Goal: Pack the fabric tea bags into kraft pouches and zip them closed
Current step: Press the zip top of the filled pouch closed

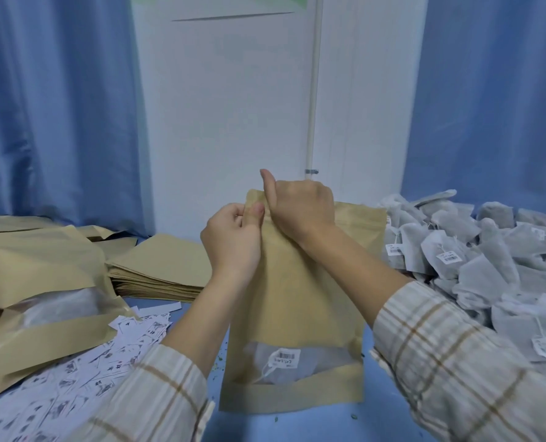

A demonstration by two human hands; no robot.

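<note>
Blue tabletop, blue curtains either side of a white door. I see the kraft pouch upright at centre near, matte paper, clear window low showing a tea bag inside. Left hand pinches its top-left edge; right hand grips the top. Grey fabric tea bags heap right. Flat pouch stack left, paper slips near left.
</note>
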